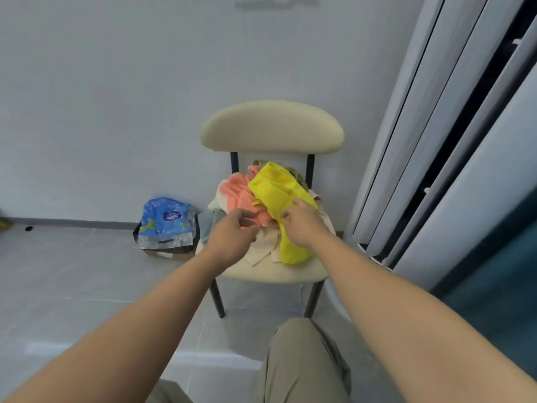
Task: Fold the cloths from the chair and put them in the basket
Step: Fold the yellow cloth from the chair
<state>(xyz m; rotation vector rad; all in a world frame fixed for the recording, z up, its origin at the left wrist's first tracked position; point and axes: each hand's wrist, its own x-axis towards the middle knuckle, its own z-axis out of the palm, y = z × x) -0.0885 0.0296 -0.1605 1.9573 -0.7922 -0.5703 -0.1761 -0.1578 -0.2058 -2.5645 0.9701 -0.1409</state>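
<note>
On the grey tiled floor (72, 271), against the white wall, a blue plastic packet (165, 219) lies on top of a cardboard box (167, 253) with a black bag around its rim. The box stands just beside the left edge of the chair.

The cream chair (273, 126), on dark metal legs, faces the person, and the cloths are heaped on its seat. A grey-blue cloth (207, 225) shows at the left side of the seat. Next to it a coral cloth (239, 193) lies crumpled on a cream cloth (261, 248), which spreads toward the front of the seat.

The left hand (232, 238) reaches over the front of the pile. Its fingers (247, 218) are curled, with the thumb a little apart from them, and their tips are at the lower edge of the coral cloth. Whether they have actually caught the fabric cannot be told.

The yellow cloth (276, 187) lies on top of the pile to the right of the coral one. One end of it trails down over the cream cloth to the front of the seat. A patterned olive cloth (296, 173) peeks out behind it.

The right hand (302, 226) rests on the yellow cloth, with its fingers and thumb closed on a fold of it near the middle.

Below the hands, a knee in khaki trousers (302, 359) shows in front of the chair. To the right stand pale grey vertical panels (436, 141) with dark gaps between them.
</note>
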